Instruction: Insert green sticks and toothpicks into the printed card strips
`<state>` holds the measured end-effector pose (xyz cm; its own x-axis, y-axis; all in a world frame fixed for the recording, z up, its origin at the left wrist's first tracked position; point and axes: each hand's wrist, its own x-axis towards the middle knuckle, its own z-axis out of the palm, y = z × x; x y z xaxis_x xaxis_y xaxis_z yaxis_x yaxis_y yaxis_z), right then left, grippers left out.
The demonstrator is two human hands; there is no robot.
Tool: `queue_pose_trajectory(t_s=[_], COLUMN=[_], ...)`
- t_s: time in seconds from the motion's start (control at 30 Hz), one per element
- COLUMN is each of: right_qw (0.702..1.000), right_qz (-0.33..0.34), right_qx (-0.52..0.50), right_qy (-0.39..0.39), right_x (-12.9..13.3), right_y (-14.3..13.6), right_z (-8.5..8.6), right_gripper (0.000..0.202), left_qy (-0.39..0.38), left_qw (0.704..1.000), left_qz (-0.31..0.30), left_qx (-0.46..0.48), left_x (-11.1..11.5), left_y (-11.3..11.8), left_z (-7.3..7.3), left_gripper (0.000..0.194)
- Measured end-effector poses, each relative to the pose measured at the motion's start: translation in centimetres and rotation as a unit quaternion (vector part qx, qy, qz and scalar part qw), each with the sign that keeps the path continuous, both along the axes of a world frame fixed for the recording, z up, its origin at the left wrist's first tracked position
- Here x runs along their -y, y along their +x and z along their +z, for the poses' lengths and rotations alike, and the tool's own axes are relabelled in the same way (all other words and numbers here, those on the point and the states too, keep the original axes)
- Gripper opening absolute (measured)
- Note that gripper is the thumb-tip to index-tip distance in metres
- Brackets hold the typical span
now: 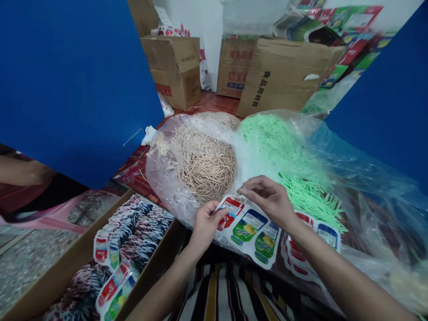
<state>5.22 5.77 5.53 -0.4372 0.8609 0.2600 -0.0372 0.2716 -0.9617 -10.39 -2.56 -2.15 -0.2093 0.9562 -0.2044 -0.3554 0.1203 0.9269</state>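
Note:
My left hand (205,223) pinches the left edge of a printed packet (249,229) shaped like joined soda bottles, one red and two green Sprite ones. Over its top edge is my right hand (269,198), thumb and fingers brought together; whatever they may hold is too small to make out. Under my right forearm lie more printed packets (329,234), partly covered by the arm. Just beyond my hands, pale thin sticks (210,167) fill a clear plastic bag (158,167). Bright green sticks (307,194) spill from another bag on the right.
At lower left a long cardboard box (82,243) holds rows of similar packets (133,227). Several cartons (287,76) stand at the back. Blue panels (67,84) flank the table (209,101). Another person's arm (25,171) shows at far left.

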Motion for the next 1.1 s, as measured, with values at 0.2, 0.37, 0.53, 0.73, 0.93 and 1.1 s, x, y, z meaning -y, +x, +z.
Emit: queue_pose_trajectory(t_s=[0.2, 0.37, 0.53, 0.73, 0.93, 1.1], right_qw=[0.997, 0.997, 0.958, 0.938, 0.933, 0.941], right_qz=[-0.072, -0.002, 0.081, 0.131, 0.107, 0.102], right_qx=[-0.011, 0.063, 0.200, 0.235, 0.269, 0.284], right_qy=[0.006, 0.045, 0.191, 0.220, 0.216, 0.155], right_x=[0.7, 1.4, 1.3, 1.5, 2.2, 2.3], right_y=[0.5, 0.5, 1.4, 2.6, 3.1, 3.5], right_z=[-0.4, -0.8, -0.4, 0.3, -0.5, -0.2], right_gripper=[0.015, 0.012, 0.020, 0.034, 0.029, 0.024], left_qy=[-0.016, -0.010, -0.018, -0.033, -0.039, -0.041], left_qw=[1.000, 1.000, 0.999, 0.994, 0.993, 0.994], left_qz=[-0.003, -0.012, -0.004, -0.036, -0.043, -0.023], left_qx=[-0.007, 0.000, 0.038, 0.099, 0.102, 0.095], left_x=[0.1, 0.2, 0.3, 0.5, 0.5, 0.3], left_y=[0.0, 0.2, 0.2, 0.2, 0.9, 1.5], left_z=[0.3, 0.9, 1.2, 1.6, 1.9, 1.8], left_gripper=[0.023, 0.022, 0.023, 0.026, 0.027, 0.029])
